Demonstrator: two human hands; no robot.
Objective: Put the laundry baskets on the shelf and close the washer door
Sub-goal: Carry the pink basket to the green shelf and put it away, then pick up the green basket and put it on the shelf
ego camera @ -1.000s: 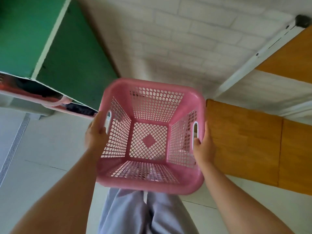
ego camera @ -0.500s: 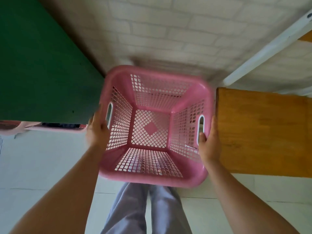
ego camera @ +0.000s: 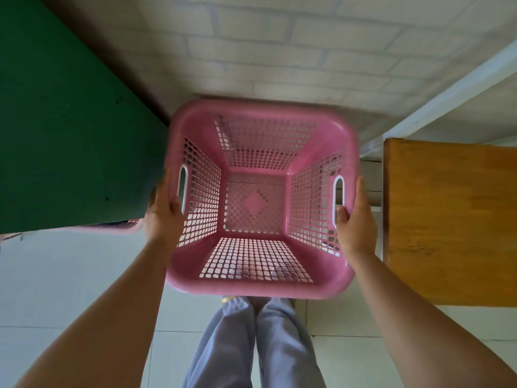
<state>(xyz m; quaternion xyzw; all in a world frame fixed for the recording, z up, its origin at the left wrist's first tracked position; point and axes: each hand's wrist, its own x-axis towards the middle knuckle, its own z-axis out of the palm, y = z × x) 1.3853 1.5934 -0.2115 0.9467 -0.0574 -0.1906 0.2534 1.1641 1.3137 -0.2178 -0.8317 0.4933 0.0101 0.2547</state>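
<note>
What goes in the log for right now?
left hand: holding pink basket | right hand: holding it | basket: empty, lifted | wooden shelf: right

Pale tiled floor (ego camera: 70,289) with thin grout lines, spans lower view. Green surface (ego camera: 70,121) at left, its top bare; pink perforated edge (ego camera: 117,226) peeks from beneath, support unclear. Orange wooden board (ego camera: 453,219) at right, top bare. White-painted brick wall (ego camera: 279,51) behind. White frame rail (ego camera: 447,91) slants above board.
</note>
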